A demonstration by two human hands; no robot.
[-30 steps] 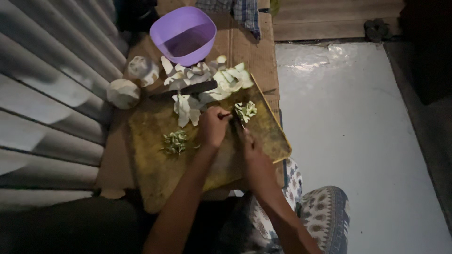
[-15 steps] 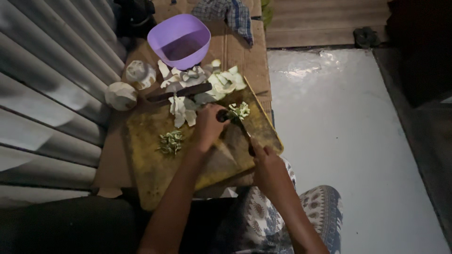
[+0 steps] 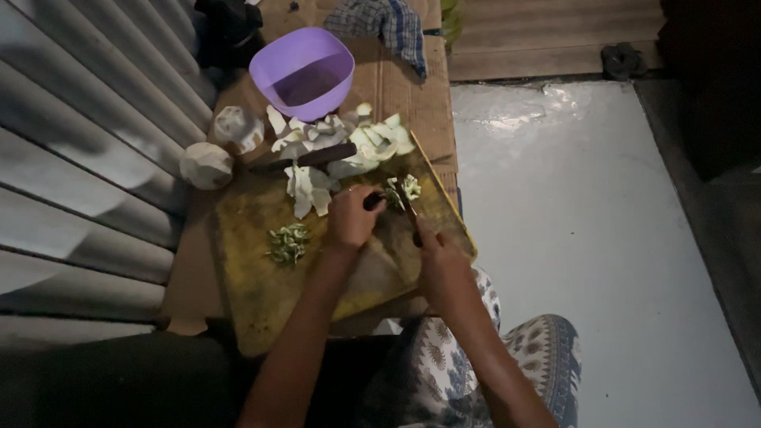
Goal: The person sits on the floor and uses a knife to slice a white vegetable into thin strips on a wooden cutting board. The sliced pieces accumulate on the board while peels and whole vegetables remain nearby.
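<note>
The right hand (image 3: 444, 265) has drawn back from the greens (image 3: 403, 190).

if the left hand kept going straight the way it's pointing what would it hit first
Probably the dark knife lying across the pale vegetable pieces just ahead of the left hand, then the purple bowl. Depth is unclear in this dim view.

Purple bowl (image 3: 303, 73); checked blue cloth (image 3: 386, 22); yellow-brown board (image 3: 261, 269).

Bare board (image 3: 254, 277) lies open left of the chopped greens (image 3: 288, 242); white peel pile (image 3: 341, 143) and purple bowl (image 3: 303, 73) crowd the far edge.
</note>
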